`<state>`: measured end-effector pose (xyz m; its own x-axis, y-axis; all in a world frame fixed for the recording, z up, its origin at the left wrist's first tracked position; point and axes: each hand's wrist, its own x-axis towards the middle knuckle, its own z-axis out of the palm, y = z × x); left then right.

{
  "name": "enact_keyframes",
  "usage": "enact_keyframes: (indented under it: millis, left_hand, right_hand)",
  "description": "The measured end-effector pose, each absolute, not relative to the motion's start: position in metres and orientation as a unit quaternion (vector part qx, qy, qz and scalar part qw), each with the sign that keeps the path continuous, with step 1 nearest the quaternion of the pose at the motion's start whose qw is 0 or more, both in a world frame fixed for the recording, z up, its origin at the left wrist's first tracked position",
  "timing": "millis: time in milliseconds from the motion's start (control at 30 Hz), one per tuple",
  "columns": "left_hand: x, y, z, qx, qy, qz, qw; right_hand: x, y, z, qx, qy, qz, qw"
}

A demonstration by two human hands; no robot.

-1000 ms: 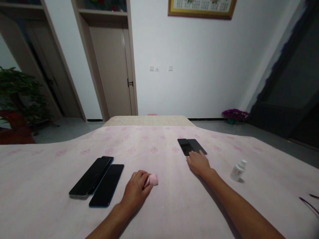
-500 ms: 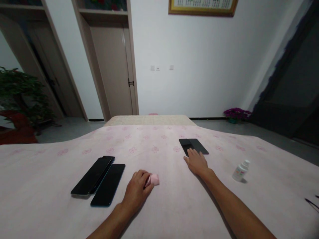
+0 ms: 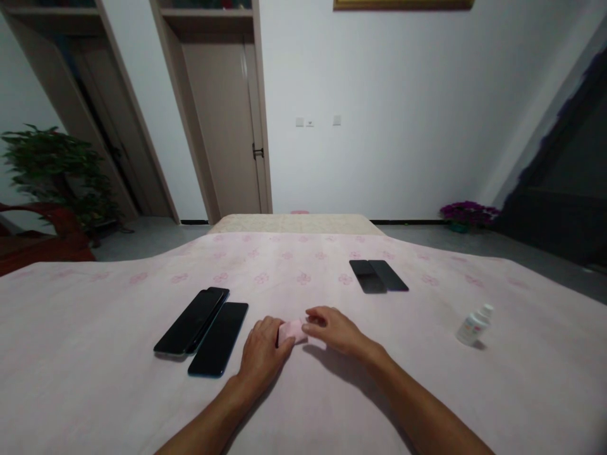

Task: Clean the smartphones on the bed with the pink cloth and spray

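Observation:
A small pink folded cloth [image 3: 294, 330] is held in my left hand [image 3: 264, 347], low over the table in the middle. Its fingers curl over the cloth's left side, and a dark edge shows beneath them that I cannot make out. My right hand [image 3: 334, 327] is at the cloth's right end, fingers bent and apart from the thumb. One fingertip overlaps the cloth's edge; whether it presses on it is unclear. To the left lie a stack of dark phones [image 3: 190, 322] and a single phone [image 3: 219, 340] alongside. Farther off, right of centre, are a dark phone [image 3: 368, 277] and another phone [image 3: 389, 275] side by side.
A white bottle [image 3: 474, 325] stands on the right of the pink flowered tablecloth [image 3: 303, 404]. Beyond the table are a closed door [image 3: 222, 126], a green plant [image 3: 57, 170] at left and purple flowers [image 3: 468, 213] at right.
My right hand has drawn back from the two far phones to the pink cloth by my left hand. The view has tilted down and left slightly; the phones stay put.

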<state>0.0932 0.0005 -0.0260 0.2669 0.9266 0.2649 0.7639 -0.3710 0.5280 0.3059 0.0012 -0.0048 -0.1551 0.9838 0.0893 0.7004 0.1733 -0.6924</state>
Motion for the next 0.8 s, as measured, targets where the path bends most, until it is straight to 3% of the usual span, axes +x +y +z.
enact_keyframes:
  millis: [133, 300, 533, 800]
  left_hand:
    - [0.093, 0.002, -0.027, 0.748, 0.519, 0.326, 0.255]
    - [0.096, 0.002, -0.025, 0.694, 0.456, 0.41, 0.376]
    - [0.104, 0.002, -0.02, 0.536, 0.395, 0.476, 0.575]
    - [0.104, 0.003, -0.019, 0.506, 0.365, 0.477, 0.619]
  right_hand:
    - [0.287, -0.006, -0.016, -0.577, -0.706, 0.255, 0.323]
    - [0.278, -0.004, -0.028, -0.537, -0.623, 0.402, 0.402]
    - [0.27, -0.015, -0.023, -0.465, -0.512, 0.495, 0.527]
    - [0.269, -0.016, -0.018, -0.46, -0.493, 0.506, 0.537]
